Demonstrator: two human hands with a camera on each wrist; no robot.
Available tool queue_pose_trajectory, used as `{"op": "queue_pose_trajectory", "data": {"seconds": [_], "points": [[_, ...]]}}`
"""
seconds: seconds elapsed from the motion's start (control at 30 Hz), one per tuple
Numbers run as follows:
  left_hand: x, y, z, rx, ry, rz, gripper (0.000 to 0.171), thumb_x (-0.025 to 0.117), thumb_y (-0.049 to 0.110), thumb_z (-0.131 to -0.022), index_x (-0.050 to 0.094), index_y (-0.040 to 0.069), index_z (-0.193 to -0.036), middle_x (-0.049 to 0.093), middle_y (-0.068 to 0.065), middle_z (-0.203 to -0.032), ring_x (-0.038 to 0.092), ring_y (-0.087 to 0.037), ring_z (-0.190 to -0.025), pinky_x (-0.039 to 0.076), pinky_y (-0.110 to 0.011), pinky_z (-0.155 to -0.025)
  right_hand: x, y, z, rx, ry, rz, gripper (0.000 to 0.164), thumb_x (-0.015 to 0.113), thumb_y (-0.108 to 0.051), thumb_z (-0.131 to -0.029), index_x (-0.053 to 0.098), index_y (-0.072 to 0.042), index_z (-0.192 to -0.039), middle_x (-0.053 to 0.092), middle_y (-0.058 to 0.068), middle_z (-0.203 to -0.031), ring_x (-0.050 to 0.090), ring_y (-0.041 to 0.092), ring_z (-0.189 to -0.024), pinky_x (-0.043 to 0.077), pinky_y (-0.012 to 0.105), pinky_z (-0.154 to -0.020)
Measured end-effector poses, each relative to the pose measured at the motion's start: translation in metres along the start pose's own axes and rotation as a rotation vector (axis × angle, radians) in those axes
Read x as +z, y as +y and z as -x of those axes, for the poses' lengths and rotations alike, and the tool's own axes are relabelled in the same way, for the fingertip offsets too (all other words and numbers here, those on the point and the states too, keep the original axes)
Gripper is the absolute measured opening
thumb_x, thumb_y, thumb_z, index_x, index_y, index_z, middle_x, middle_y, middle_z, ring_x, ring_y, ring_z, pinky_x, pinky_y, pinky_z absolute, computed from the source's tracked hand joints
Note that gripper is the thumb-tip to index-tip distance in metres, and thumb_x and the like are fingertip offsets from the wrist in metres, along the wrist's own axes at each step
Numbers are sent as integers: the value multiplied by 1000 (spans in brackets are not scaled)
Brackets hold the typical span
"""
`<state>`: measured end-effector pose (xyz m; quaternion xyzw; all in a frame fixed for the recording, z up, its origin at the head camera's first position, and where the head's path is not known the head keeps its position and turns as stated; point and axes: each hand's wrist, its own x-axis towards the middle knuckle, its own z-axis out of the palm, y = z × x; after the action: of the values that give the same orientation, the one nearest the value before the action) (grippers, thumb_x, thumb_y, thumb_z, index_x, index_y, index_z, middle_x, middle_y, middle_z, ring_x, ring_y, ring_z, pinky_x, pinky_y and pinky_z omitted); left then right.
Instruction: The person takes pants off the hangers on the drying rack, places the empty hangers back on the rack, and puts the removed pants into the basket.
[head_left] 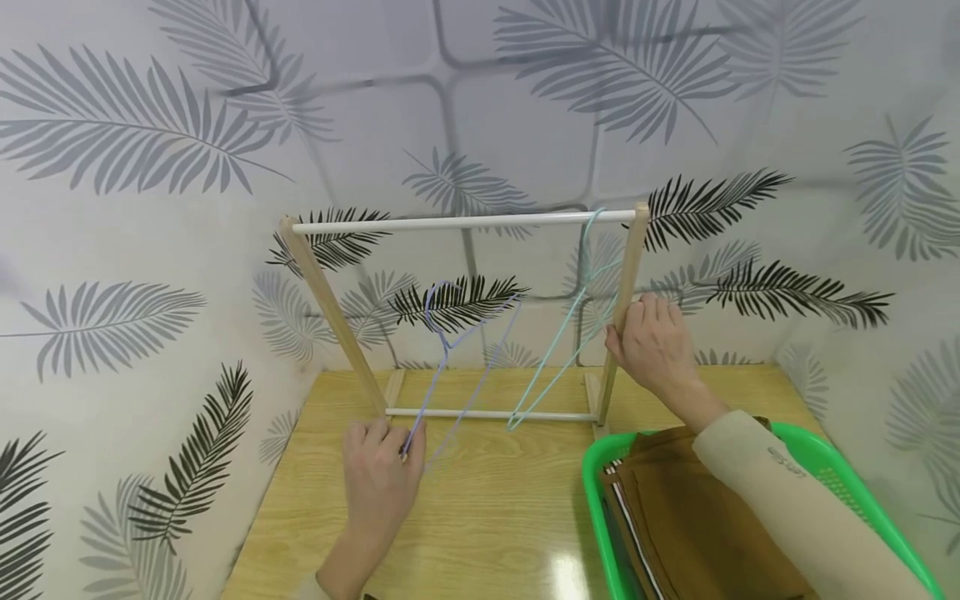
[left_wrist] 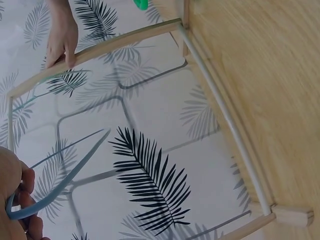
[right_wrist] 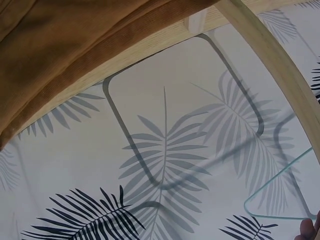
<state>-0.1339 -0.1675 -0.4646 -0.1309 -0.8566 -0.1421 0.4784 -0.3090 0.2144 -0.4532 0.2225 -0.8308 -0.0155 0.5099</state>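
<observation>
My left hand (head_left: pixel 381 479) holds a purple-blue clothes hanger (head_left: pixel 447 347) by one lower corner, its hook pointing up in front of the drying rack. The left wrist view shows the hanger's blue arm (left_wrist: pixel 50 197) passing between curled fingers. My right hand (head_left: pixel 654 340) grips the right wooden post (head_left: pixel 633 254) of the rack, partway up. From the right end of the white top rail (head_left: pixel 450 222) hangs a teal hanger (head_left: pixel 553 346), tilted, one corner low near the bottom rail. In the right wrist view only a few right fingertips (right_wrist: pixel 308 229) show at the corner.
A green basket (head_left: pixel 596 479) with brown folded clothes (head_left: pixel 697 517) stands at the right, under my right forearm. The rack's bottom rail (head_left: pixel 487 413) runs just above the wooden table (head_left: pixel 480 533). Behind is a wall (head_left: pixel 360 150) with a leaf pattern.
</observation>
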Motion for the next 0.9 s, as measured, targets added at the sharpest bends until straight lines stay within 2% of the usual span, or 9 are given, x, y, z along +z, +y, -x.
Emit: {"op": "queue_pose_trajectory", "data": {"seconds": [0.1, 0.3, 0.43, 0.7, 0.9], "points": [[-1, -2, -7, 14, 13, 10, 27, 86, 6, -79, 68, 3, -59, 60, -6, -58, 43, -22, -67, 37, -37, -68, 0, 0, 0, 3, -9, 10, 38, 50, -31, -98, 49, 3, -81, 51, 20, -75, 51, 39, -64, 42, 45, -59], [-4, -7, -20, 20, 31, -1, 27, 85, 9, -81, 68, 3, -61, 62, -8, -62, 44, -26, -69, 37, -40, -68, -1, 0, 1, -3, -12, 14, 35, 62, -29, -90, 51, 4, -83, 52, 20, -76, 51, 39, -65, 42, 45, -59], [-5, -10, -29, 25, 39, -29, 30, 84, 11, -83, 66, 4, -60, 63, -9, -63, 47, -29, -71, 39, -42, -68, -2, 0, 1, -6, -22, 14, 36, 65, -29, -88, 52, 4, -83, 52, 20, -75, 50, 38, -64, 42, 44, -58], [-9, -13, -50, 32, 67, -25, 33, 82, 12, -85, 64, 3, -60, 62, -10, -64, 48, -30, -72, 40, -45, -69, -3, 0, 0, -2, -48, 24, 37, 56, -31, -94, 52, 4, -84, 52, 21, -77, 51, 39, -66, 42, 46, -59], [-12, -15, -64, 28, 53, -24, 34, 80, 15, -90, 66, 2, -62, 61, -12, -65, 46, -32, -71, 39, -45, -70, -3, 0, 0, -3, -47, 18, 37, 57, -31, -94, 53, 5, -84, 52, 20, -77, 51, 39, -65, 41, 45, -58]]}}
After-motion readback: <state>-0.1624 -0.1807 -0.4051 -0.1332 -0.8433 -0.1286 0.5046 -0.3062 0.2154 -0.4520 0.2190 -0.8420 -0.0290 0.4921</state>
